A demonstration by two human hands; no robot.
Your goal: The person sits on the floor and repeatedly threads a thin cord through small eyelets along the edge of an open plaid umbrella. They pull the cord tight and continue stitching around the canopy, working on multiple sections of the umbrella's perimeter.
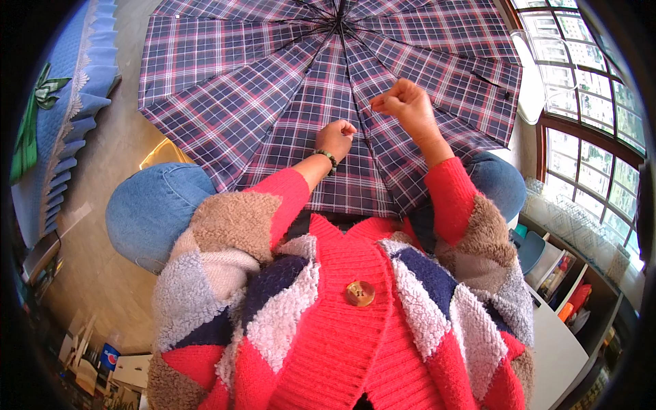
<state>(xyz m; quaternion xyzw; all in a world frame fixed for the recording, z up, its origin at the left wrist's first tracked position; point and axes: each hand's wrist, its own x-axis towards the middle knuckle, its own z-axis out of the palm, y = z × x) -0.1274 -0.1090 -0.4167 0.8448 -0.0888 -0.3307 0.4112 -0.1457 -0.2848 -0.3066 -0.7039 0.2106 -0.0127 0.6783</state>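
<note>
An opened umbrella in dark plaid with red and white lines spreads across my lap, its thin black ribs meeting at a hub at the far side. My left hand, with a dark beaded bracelet at the wrist, is closed beside a rib near the umbrella's middle. What its fingertips hold, if anything, is too small to make out. Farther off and to the right, my right hand is raised over the cloth, thumb and finger pinched together. Nothing between them can be made out.
My denim-covered knees flank the umbrella. A blue ruffled cover with a green bow is at the left. On the right are barred windows and an open-fronted shelf of small goods. Several items lie at lower left.
</note>
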